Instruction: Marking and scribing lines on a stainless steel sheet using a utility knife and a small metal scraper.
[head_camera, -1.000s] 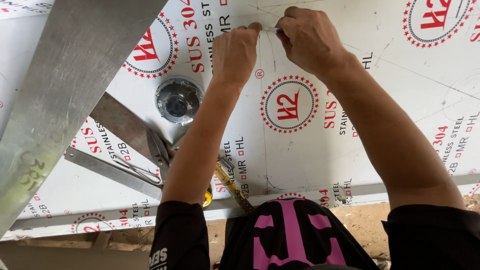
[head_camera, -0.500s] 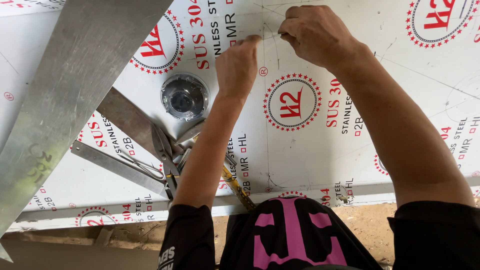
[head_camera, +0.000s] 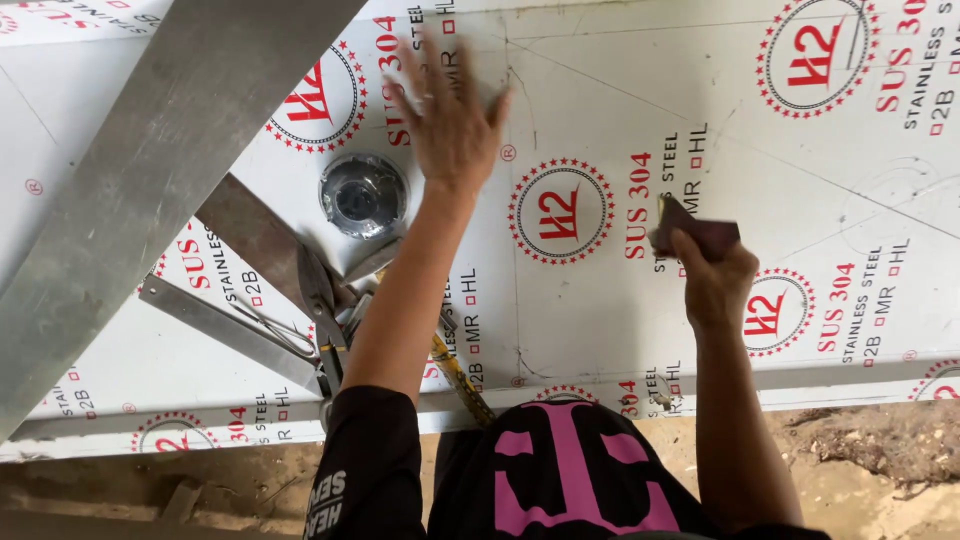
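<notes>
My left hand (head_camera: 450, 115) lies spread flat, fingers apart, on a large metal sheet (head_camera: 620, 330) covered in white film with red round prints. It holds nothing. My right hand (head_camera: 712, 280) is lower and to the right, fingers closed on a small dark brown flat object (head_camera: 695, 228) that rests against the sheet. Thin scribed lines cross the sheet between the two hands.
A round shiny metal fitting (head_camera: 364, 195) sits left of my left forearm. Below it lie metal snips (head_camera: 322, 300), a flat steel strip (head_camera: 215, 322) and a yellow-and-black measuring tape (head_camera: 458, 375). A wide grey metal bar (head_camera: 150, 190) slants across the left. Bare ground (head_camera: 860, 470) runs along the sheet's near edge.
Both hands were together, pinching at the sheet's top. Now the left hand is spread flat, and the right has dropped down and to the right, holding the dark object.
</notes>
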